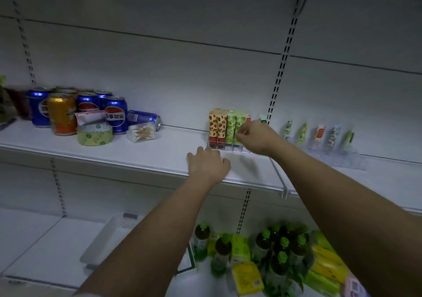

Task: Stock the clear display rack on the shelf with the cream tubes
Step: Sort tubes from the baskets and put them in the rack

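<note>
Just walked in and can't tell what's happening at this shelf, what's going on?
A person is stocking a clear display rack on the shelf with cream tubes. The right hand reaches in at the green tubes, fingers curled at one of them. The left hand rests open on the shelf beside the rack's front corner. Strawberry and green tubes already stand upright inside.

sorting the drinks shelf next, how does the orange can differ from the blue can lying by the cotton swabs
The orange can stands upright at the front of the can group; the blue can lies on its side to the group's right, its top facing the cotton swabs. Colours differ: orange versus blue. Both sit on the same shelf.
</note>
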`<state>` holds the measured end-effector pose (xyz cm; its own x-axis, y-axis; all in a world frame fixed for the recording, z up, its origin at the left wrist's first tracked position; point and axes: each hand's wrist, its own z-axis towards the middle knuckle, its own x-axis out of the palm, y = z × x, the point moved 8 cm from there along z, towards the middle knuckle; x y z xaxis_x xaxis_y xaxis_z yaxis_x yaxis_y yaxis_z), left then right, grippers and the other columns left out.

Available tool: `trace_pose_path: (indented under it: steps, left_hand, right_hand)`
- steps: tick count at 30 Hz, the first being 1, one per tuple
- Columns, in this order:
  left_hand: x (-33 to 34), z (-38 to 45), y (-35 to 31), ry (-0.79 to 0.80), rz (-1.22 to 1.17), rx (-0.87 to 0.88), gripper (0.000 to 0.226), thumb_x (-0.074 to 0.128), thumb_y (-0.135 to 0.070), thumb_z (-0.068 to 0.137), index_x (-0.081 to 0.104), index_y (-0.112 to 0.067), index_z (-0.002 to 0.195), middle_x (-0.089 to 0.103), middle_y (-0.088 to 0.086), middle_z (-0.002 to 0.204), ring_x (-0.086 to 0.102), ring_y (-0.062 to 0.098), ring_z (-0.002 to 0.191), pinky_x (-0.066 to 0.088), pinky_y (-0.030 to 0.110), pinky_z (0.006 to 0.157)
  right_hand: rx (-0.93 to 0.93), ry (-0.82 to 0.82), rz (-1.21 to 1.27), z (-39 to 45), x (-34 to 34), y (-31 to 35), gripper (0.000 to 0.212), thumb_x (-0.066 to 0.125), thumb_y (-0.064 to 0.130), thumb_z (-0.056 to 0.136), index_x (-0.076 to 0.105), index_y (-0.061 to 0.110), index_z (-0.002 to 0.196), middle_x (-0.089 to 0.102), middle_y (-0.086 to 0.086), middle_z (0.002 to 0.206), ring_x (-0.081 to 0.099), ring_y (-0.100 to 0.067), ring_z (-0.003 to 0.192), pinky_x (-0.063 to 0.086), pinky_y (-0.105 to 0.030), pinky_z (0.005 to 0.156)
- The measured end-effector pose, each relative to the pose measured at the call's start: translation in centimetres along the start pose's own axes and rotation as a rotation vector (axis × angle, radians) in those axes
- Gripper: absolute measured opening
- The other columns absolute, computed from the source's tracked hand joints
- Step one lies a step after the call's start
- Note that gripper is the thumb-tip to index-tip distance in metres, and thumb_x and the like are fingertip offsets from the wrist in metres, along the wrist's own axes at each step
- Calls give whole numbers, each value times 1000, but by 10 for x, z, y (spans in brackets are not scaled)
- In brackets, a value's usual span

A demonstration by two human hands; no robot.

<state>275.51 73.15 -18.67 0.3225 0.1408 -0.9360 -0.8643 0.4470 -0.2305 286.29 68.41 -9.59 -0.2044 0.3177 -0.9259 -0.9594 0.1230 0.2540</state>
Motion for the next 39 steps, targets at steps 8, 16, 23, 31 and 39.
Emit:
trace_pose_path:
  steps: [8, 16, 23, 31, 39]
  left_hand:
    - [-43, -67, 33, -141, -59, 55, 52, 38, -51, 93, 50, -26, 137, 50, 7, 138, 40, 29, 127, 33, 47, 102]
    - [-15, -147, 88, -114, -136, 3, 46, 43, -51, 93, 55, -28, 131, 50, 4, 138, 39, 28, 129, 34, 48, 104]
    - [109, -202, 148, 220, -259, -233, 46, 48, -51, 87, 59, -24, 123, 61, 12, 124, 55, 35, 114, 46, 45, 96]
    - [246, -254, 177, 578, -329, -361, 40, 54, -34, 93, 57, -14, 128, 57, 12, 132, 54, 29, 119, 43, 33, 97]
    - [358, -285, 179, 776, -299, -389, 28, 51, -20, 95, 60, -12, 121, 62, 9, 124, 59, 23, 109, 42, 24, 83]
  right_hand:
    - [21, 120, 158, -88, 27, 18, 46, 46, 47, 98, 63, 12, 122, 58, -10, 133, 56, -26, 113, 41, -30, 90]
    - [51, 212, 189, -152, 97, 43, 43, 49, 43, 97, 64, 11, 122, 61, -13, 129, 55, -29, 118, 38, -26, 85]
    - [157, 437, 264, -201, 219, 25, 41, 51, 41, 95, 68, 5, 104, 66, -11, 94, 59, -26, 87, 46, -32, 76]
    - [290, 687, 345, -247, 353, -10, 47, 50, 36, 98, 62, -7, 114, 60, -27, 119, 59, -38, 105, 47, -39, 87]
    - [319, 887, 351, -278, 481, -31, 29, 49, 23, 96, 63, 0, 84, 55, -13, 76, 53, -25, 72, 47, -33, 66]
